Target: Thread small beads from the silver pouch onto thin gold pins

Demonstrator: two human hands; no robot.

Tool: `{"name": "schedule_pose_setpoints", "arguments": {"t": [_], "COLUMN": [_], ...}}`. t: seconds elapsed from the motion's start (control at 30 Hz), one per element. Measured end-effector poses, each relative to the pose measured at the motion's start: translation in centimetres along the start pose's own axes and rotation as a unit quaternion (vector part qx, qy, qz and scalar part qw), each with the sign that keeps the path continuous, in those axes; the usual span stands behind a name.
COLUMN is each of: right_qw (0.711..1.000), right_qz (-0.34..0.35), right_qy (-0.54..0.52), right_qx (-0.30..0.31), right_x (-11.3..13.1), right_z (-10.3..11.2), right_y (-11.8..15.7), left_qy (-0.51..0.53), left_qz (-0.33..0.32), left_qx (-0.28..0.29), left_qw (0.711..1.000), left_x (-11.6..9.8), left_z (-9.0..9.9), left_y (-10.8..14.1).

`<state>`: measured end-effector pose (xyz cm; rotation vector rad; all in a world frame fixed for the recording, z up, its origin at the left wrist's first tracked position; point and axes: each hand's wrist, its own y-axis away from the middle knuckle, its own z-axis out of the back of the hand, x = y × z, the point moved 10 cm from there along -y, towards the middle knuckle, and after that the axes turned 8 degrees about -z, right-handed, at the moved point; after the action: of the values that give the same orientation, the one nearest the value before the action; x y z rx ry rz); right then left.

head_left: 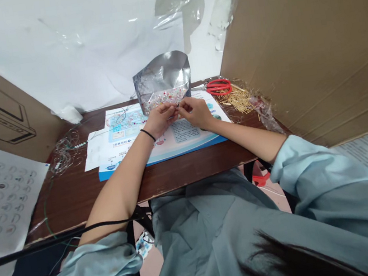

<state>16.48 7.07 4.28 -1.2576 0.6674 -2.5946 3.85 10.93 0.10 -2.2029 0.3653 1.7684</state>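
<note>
Both hands meet fingertip to fingertip over the printed sheet, just in front of an upright silvery bag (173,73) with small red, white and clear beads (161,98) at its bottom. My left hand (161,120), with a black band at the wrist, is closed in a pinch. My right hand (197,112) pinches too, close beside the left fingertips. Whatever lies between the fingers is too small to make out. Under the hands is a white and blue printed sheet (186,131), with thin strings and beads on its left part.
Red-handled scissors (219,87) and a pile of thin golden sticks (238,99) lie at the back right, beside crumpled clear plastic (264,110). Tangled clear thread (66,152) is on the left of the brown table (123,194). Cardboard (308,47) stands at the right.
</note>
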Motion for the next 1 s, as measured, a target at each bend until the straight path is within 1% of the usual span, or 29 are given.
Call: {"name": "schedule_pose_setpoints", "arguments": {"t": [0.3,0.6,0.77,1.0], "right_qw": [1.000,1.000,1.000,1.000], "right_qz": [-0.004,-0.013,-0.010,-0.011], "right_qy": [0.010,-0.003,-0.004,-0.001], "right_qx": [0.003,-0.014,-0.008,-0.003], "right_x": [-0.05,0.51,0.49,0.21], "right_z": [-0.09,0.57,0.42,0.17], "right_y": [0.01,0.13,0.13,0.07], "left_qy": [-0.001,-0.010,-0.004,0.005], "left_qz": [-0.006,-0.008,0.004,0.006], "left_qx": [0.030,0.001,-0.008,0.008], "left_qw": [1.000,1.000,1.000,1.000], "left_x": [0.19,0.26,0.24,0.03], "left_z": [-0.27,0.28,0.19,-0.23], "left_y": [-0.09,-0.26,-0.03,0.20]}}
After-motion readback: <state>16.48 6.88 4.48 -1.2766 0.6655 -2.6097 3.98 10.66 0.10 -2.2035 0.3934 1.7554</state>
